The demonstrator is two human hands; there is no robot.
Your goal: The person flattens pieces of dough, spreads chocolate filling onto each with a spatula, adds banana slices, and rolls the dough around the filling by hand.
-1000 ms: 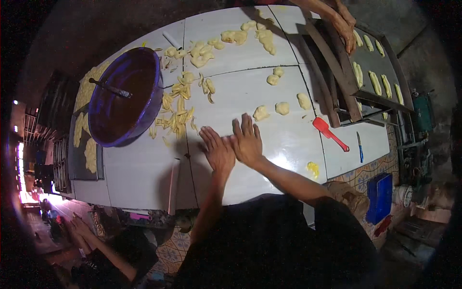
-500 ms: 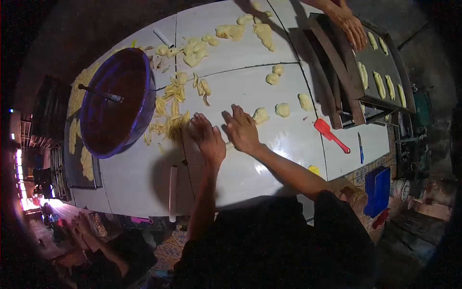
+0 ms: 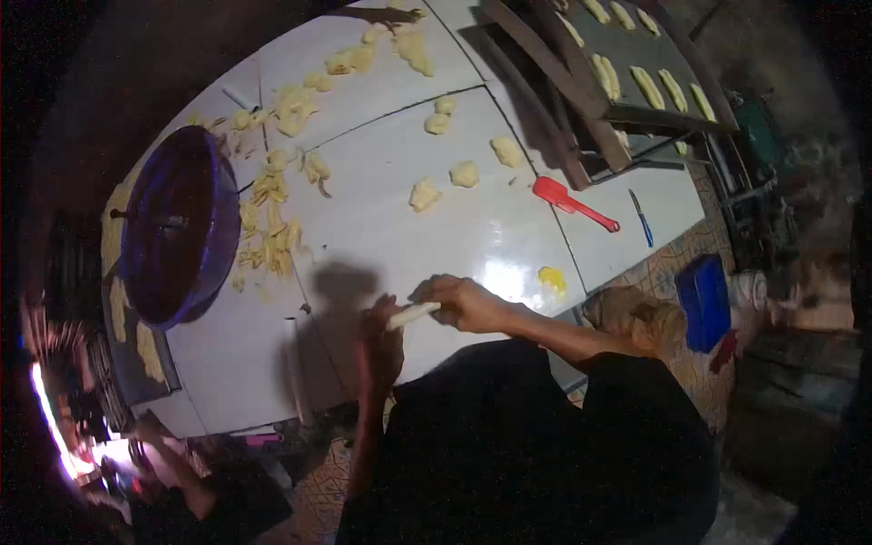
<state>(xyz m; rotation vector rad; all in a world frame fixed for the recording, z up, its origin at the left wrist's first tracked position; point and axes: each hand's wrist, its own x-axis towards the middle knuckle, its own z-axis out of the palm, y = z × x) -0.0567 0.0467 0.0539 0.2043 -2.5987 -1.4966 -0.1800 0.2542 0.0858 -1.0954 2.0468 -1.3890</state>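
Note:
A short, pale roll of dough (image 3: 414, 315) is held between my two hands above the near edge of the white table. My left hand (image 3: 381, 343) grips its left end, with the fingers partly in shadow. At the other end, the fingers of my right hand (image 3: 460, 303) pinch the roll. Beyond my hands lie separate dough lumps: a near one (image 3: 424, 194), a middle one (image 3: 464, 174) and one farther right (image 3: 507, 152). Pale yellow strips (image 3: 272, 236) are heaped left of them, beside a purple basin (image 3: 234, 213) of brown contents with a dark-handled tool across it.
A pale rolling pin (image 3: 298, 372) lies at the near left. To the right are a red spatula (image 3: 574, 204), a blue-handled knife (image 3: 642, 218) and a yellow lump (image 3: 552, 281). A tray rack (image 3: 627, 113) holds shaped dough. Another person's arm (image 3: 186, 468) shows at lower left.
My hands have come off the table surface and back toward me, lifting the dough roll between them. The view has shifted, and the other person's hand at the tray has left the picture.

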